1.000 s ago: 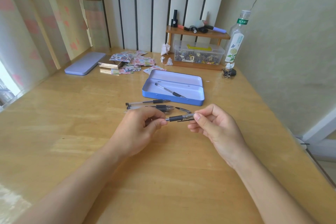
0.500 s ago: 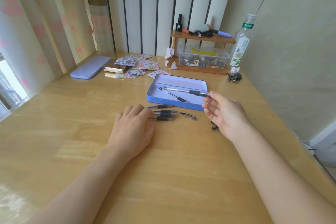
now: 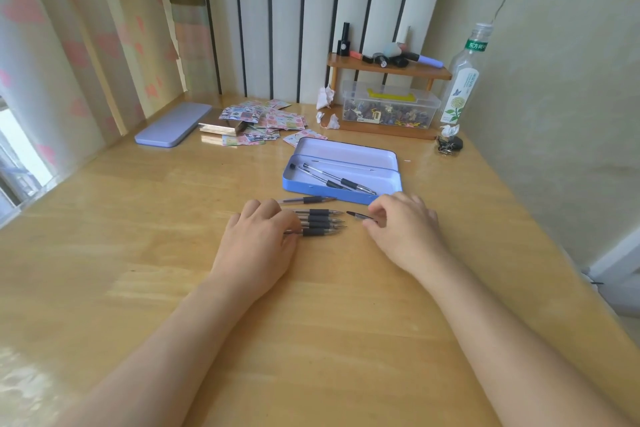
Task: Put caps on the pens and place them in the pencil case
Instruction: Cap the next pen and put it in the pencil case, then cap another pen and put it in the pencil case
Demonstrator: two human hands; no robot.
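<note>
Since half a second ago, right hand [image 3: 401, 229] has dropped its pen into the pencil case [image 3: 346, 196] and come down on the loose cap [image 3: 360, 216], fingertips closing on it. Left hand [image 3: 258, 239] lies flat on the uncapped pens [image 3: 320, 222]; tips point at the cap, case just behind.

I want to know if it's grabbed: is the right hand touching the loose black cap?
Touching. The head view shows the right hand's fingers on the cap.
</note>
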